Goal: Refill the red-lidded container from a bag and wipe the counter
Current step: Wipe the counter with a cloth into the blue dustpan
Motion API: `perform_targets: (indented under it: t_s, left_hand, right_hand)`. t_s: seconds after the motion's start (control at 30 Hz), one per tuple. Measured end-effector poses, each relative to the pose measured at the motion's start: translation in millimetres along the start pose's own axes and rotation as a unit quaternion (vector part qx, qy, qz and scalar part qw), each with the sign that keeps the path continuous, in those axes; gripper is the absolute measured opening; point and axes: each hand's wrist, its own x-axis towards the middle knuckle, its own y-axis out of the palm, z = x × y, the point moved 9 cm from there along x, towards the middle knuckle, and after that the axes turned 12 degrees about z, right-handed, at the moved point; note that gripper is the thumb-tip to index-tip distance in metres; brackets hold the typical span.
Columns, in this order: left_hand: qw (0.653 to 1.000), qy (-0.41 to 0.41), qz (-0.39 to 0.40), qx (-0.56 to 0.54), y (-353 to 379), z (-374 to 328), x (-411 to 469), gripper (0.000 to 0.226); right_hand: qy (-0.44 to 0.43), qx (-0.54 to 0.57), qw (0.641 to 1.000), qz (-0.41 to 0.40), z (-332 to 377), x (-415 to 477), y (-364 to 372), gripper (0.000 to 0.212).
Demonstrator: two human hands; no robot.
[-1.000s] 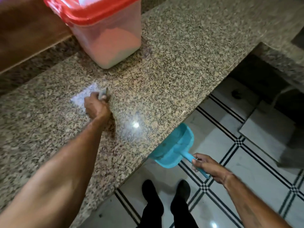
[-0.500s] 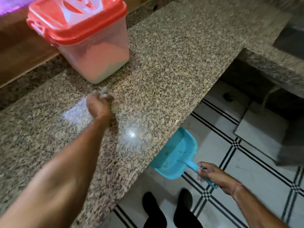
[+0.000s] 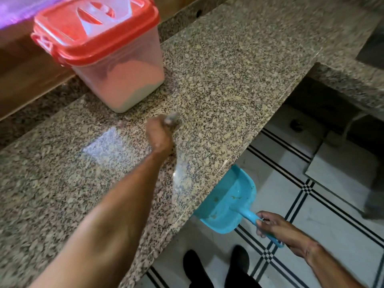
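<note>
The red-lidded container (image 3: 108, 59) stands closed at the back left of the speckled granite counter (image 3: 228, 84), with pale powder inside. My left hand (image 3: 161, 132) is blurred and pressed to the counter just in front of the container, fingers closed on a small grey cloth (image 3: 172, 119) that shows at the fingertips. My right hand (image 3: 276, 231) grips the handle of a blue dustpan (image 3: 228, 204), held below the counter's front edge with a few crumbs in it.
A wooden ledge (image 3: 27, 80) runs behind the counter at the left. A second granite slab (image 3: 349, 80) sits lower at the right. Below is white tiled floor (image 3: 291, 194) with black lines, and my dark shoes (image 3: 216, 269) near the counter edge.
My left hand has swept the cloth rightward along the counter, past the front of the container. The dustpan has stayed under the counter edge, shifting slightly right.
</note>
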Motion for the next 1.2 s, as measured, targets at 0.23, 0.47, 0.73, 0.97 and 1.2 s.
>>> perform_targets:
  t_s: [0.23,0.47,0.73,0.97,1.2]
  left_hand:
    - [0.959,-0.161,-0.119,0.201,-72.7,45.3,55.6,0.035]
    - [0.966,0.111,0.136,0.192,78.8,-41.8,20.7,0.018]
    - [0.991,-0.062,-0.054,0.105,25.3,-23.9,47.8,0.028]
    - [0.957,0.156,0.162,0.181,152.0,-77.5,-21.6,0.020]
    - [0.996,0.007,0.007,0.085,61.4,-42.0,-42.7,0.028]
  right_hand:
    - [-0.023,0.036,0.999,0.016,-9.5,25.6,-23.4,0.024]
    - [-0.001,0.024,0.998,0.057,-11.5,35.6,-51.2,0.031]
    - [-0.011,0.006,0.997,0.082,-7.2,34.9,-101.0,0.034]
    - [-0.018,-0.002,0.995,0.100,-4.7,35.6,-118.3,0.031]
    - [-0.010,-0.011,0.994,0.106,-9.8,31.0,-124.5,0.016]
